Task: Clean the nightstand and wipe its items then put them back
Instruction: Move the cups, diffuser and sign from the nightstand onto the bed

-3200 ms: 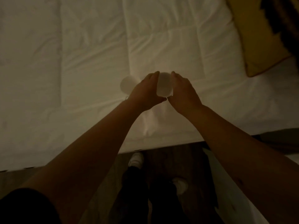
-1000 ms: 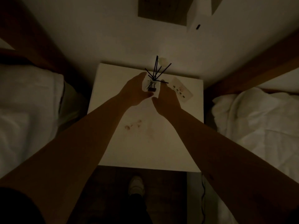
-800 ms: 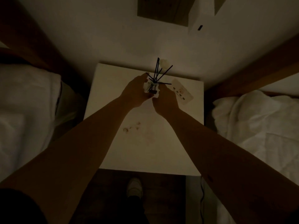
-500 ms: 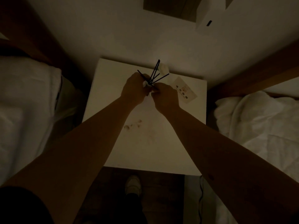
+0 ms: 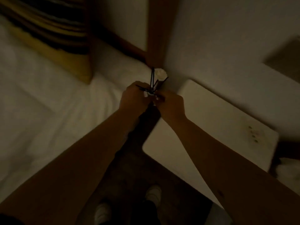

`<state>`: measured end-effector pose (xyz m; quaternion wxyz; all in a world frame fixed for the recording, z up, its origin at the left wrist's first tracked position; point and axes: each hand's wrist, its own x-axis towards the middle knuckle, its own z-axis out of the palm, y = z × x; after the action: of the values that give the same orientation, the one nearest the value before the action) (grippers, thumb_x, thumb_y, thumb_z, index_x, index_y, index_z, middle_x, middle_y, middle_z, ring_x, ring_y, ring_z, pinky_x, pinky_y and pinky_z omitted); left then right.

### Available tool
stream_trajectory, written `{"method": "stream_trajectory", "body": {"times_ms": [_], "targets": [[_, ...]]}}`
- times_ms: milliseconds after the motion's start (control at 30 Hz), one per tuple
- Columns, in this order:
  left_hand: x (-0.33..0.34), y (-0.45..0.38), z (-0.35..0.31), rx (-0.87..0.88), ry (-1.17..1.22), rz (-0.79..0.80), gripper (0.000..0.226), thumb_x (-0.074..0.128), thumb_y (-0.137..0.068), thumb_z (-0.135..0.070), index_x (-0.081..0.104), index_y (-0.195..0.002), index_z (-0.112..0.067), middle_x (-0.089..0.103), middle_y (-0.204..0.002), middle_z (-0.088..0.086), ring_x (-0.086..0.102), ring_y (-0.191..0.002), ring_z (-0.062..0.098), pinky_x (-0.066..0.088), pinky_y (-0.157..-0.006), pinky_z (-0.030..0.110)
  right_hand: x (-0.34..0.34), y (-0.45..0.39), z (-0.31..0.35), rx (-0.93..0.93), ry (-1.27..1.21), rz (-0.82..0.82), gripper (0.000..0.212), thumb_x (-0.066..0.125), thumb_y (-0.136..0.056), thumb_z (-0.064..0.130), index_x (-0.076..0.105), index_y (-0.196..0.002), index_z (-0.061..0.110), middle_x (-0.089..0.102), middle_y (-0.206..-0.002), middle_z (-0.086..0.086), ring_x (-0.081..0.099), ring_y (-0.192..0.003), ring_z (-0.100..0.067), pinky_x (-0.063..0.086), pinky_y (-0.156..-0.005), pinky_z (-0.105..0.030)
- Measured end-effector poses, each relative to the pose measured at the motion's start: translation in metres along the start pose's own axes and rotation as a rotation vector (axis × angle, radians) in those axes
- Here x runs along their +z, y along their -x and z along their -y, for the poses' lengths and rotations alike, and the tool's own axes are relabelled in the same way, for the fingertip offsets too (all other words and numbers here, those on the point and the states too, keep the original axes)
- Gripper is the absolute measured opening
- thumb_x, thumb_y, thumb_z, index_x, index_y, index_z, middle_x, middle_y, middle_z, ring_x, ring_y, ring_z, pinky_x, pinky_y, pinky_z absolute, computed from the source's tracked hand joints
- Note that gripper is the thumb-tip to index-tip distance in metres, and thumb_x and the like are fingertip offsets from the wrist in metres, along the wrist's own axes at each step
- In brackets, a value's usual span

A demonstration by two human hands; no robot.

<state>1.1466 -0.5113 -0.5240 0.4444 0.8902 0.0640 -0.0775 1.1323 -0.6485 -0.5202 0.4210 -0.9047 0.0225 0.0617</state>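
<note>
A small reed diffuser [image 5: 152, 85], with thin black sticks and a white flower [image 5: 160, 73] standing out of its top, is held in the air between both hands. My left hand [image 5: 134, 99] curls round its left side and my right hand [image 5: 170, 106] grips its right side. The bottle is mostly hidden by my fingers, and a bit of white shows between them. My hands hover over the gap between the bed [image 5: 48, 111] and the white nightstand [image 5: 211, 120], which lies to the right.
A flat white remote-like item with small buttons [image 5: 254, 134] lies at the nightstand's right end. A yellow and dark striped pillow [image 5: 53, 34] sits on the bed near the wooden headboard post [image 5: 156, 30]. My shoes [image 5: 153, 194] stand on the dark floor.
The diffuser has left the nightstand top and moved left toward the bed, held in both hands. The view has swung left, so the nightstand now lies at the right.
</note>
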Motion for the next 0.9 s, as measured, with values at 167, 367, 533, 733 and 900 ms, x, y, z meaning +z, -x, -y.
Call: {"method": "stream_trajectory", "body": {"times_ms": [167,367,533,733,900], "targets": [[-0.126,0.030,0.069,0.097,-0.249,-0.199,0.024,0.072,-0.080,-0.019,0.067,-0.102,-0.010,0.063,-0.102,0.009,0.061,-0.084,0.024,0.047,-0.072,0.033,0.100,-0.005,0.095,-0.164,-0.017,0.139,0.027,0.064,-0.088,0.010,0.067,-0.115,0.006,0.067,-0.112,-0.010,0.060,-0.103,-0.019,0.036,-0.086,-0.010],[-0.219,0.080,0.153,-0.082,-0.304,-0.358,0.021,0.071,-0.080,-0.024,0.066,-0.097,-0.013,0.063,-0.098,0.006,0.059,-0.080,0.020,0.043,-0.067,0.029,0.205,0.023,0.178,-0.378,0.030,0.296,0.029,0.065,-0.086,0.007,0.066,-0.116,0.007,0.067,-0.109,-0.010,0.061,-0.098,-0.018,0.040,-0.083,-0.014],[-0.255,0.121,0.210,-0.226,-0.333,-0.366,0.019,0.069,-0.082,-0.026,0.063,-0.094,-0.014,0.060,-0.093,0.004,0.053,-0.079,0.018,0.038,-0.065,0.028,0.267,0.051,0.207,-0.467,0.067,0.429,0.028,0.064,-0.085,0.004,0.068,-0.112,0.010,0.068,-0.105,-0.010,0.062,-0.096,-0.020,0.042,-0.081,-0.017],[-0.264,0.149,0.253,-0.312,-0.311,-0.365,0.020,0.067,-0.083,-0.031,0.063,-0.097,-0.016,0.060,-0.091,-0.001,0.055,-0.078,0.017,0.039,-0.064,0.029,0.312,0.070,0.212,-0.435,0.035,0.531,0.025,0.062,-0.083,-0.002,0.071,-0.104,0.007,0.070,-0.100,-0.012,0.066,-0.092,-0.026,0.053,-0.081,-0.032],[-0.258,0.153,0.272,-0.325,-0.392,-0.302,0.028,0.064,-0.082,-0.046,0.063,-0.090,-0.019,0.062,-0.087,0.000,0.056,-0.085,0.024,0.043,-0.074,0.037,0.323,0.071,0.203,-0.404,0.065,0.564,0.022,0.059,-0.082,-0.001,0.074,-0.094,0.010,0.072,-0.090,-0.010,0.065,-0.083,-0.020,0.046,-0.071,-0.020]]}}
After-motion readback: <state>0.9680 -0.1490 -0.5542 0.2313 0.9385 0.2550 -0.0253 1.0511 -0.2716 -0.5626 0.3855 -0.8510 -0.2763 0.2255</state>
